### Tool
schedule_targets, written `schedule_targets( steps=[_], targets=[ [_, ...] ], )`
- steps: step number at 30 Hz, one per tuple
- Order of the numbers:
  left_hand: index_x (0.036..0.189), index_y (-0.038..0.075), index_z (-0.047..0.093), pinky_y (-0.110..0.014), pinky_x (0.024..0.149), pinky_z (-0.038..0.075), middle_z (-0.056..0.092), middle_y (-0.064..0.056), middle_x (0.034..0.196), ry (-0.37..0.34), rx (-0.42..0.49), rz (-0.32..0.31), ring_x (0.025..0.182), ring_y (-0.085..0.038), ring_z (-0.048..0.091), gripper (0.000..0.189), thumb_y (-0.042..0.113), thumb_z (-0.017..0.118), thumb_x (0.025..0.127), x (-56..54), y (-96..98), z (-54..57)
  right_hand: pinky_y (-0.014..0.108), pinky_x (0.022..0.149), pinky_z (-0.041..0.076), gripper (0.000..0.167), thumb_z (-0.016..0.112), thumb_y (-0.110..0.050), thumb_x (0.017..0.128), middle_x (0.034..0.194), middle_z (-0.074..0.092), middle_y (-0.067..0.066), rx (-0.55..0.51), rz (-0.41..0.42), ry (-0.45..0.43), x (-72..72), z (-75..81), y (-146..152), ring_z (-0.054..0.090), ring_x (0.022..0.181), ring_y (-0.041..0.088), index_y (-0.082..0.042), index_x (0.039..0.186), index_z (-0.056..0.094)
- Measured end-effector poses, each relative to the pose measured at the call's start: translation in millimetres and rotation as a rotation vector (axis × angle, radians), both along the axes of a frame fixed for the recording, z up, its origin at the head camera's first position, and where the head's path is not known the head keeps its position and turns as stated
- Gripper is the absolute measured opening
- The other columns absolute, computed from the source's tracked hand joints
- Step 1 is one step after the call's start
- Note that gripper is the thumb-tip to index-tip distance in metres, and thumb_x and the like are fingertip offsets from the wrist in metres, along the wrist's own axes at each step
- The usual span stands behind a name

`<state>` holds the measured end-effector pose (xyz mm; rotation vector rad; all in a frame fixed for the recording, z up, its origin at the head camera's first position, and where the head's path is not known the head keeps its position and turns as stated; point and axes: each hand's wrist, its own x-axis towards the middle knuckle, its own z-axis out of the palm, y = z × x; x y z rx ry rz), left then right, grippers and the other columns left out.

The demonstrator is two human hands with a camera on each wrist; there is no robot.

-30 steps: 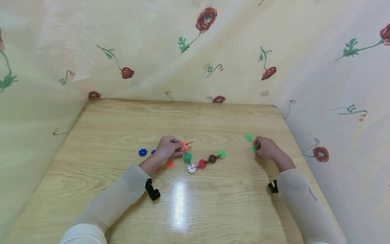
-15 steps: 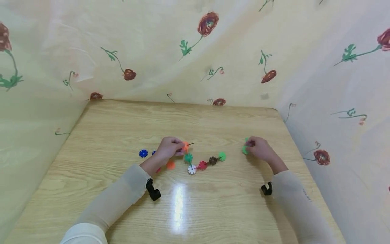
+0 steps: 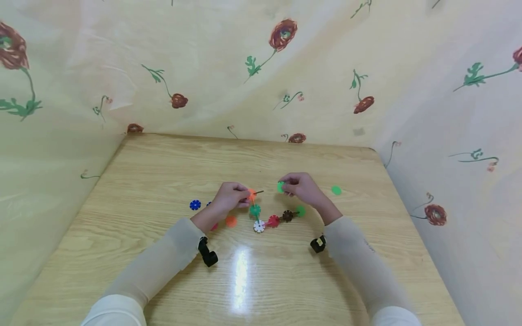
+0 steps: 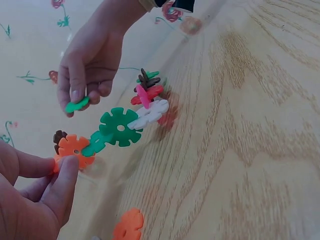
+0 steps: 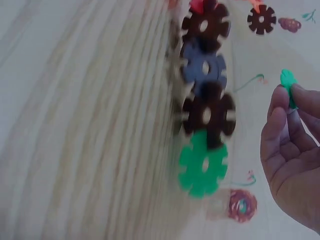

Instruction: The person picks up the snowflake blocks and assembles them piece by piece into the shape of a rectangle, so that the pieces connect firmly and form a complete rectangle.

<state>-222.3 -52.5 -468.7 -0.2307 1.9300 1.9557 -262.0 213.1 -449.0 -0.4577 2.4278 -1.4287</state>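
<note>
My left hand (image 3: 230, 198) pinches an orange notched plastic disc (image 4: 59, 164) at one end of a chain of interlocked snowflake discs. Beyond it in the left wrist view come another orange disc (image 4: 75, 149), a brown disc (image 4: 59, 136) set edge-on, and green discs (image 4: 114, 131). The chain bends at a white disc (image 3: 259, 226), then runs through red (image 3: 273, 221) and brown (image 3: 287, 216) to a light green disc (image 3: 301, 211). Just right of the left hand, my right hand (image 3: 305, 189) holds a loose light green disc (image 5: 287, 84) between thumb and fingers, apart from the chain.
A single green disc (image 3: 336, 190) lies on the wooden table (image 3: 285, 280) at right. Left of the chain are a blue disc (image 3: 195, 205), an orange disc (image 3: 231, 221) and other discs partly behind the left arm. Flower-printed cloth (image 3: 224, 68) surrounds the table's back and sides.
My right hand has picked up one of the two green discs at right and carried it left toward the chain's orange end. The left hand keeps its pinch in nearly the same place.
</note>
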Motion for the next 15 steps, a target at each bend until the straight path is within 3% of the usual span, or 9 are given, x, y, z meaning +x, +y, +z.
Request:
schedule_targets(
  steps=[15],
  targets=[
    [0.110, -0.004, 0.066, -0.038, 0.081, 0.060, 0.068, -0.016, 0.099, -0.006, -0.014, -0.010, 0.077, -0.019, 0.070, 0.014, 0.004, 0.064, 0.099, -0.6, 4.9, 4.1, 0.045, 0.076, 0.059, 0.019, 0.065, -0.005, 0.098, 0.090, 0.071, 0.016, 0.032, 0.035, 0.010, -3.1, -5.9, -30.6, 0.067, 0.082, 0.033, 0.004, 0.114, 0.070]
  ],
)
